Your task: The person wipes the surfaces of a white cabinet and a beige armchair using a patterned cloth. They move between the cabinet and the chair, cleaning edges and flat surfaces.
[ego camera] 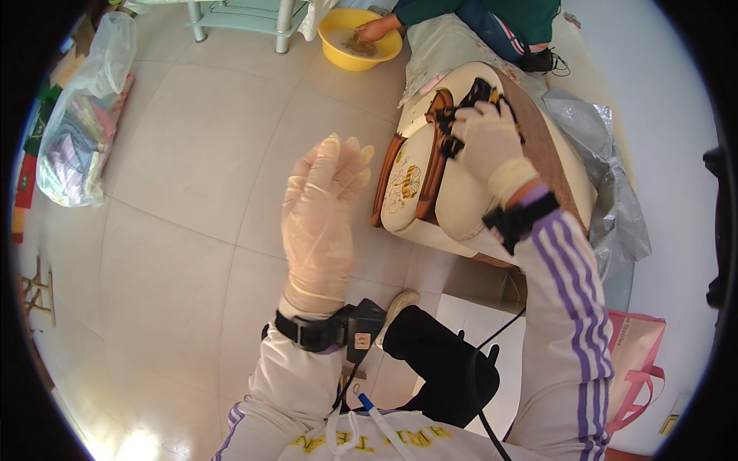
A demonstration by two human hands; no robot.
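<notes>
My left hand (323, 219), in a thin translucent glove, is raised over the tiled floor with its fingers loosely bent and somewhat apart; nothing shows in it. My right hand (487, 135), gloved too, is at the arm of a cream sofa (464, 204). Its fingers are on a bunched black cloth with yellow patches (452, 129), and part of the cloth is hidden under them. Brown trim and an embroidered panel (403, 184) mark the sofa arm's front. Black straps with small devices circle both wrists.
Beyond the sofa, another person's hand (375, 29) dips into a yellow basin (334, 52) of water. A glass-shelved table (248, 17) stands at the back. At left lies a clear plastic bag of fabrics (78, 150). Silver sheeting (617, 190) and a pink bag (637, 351) are at right.
</notes>
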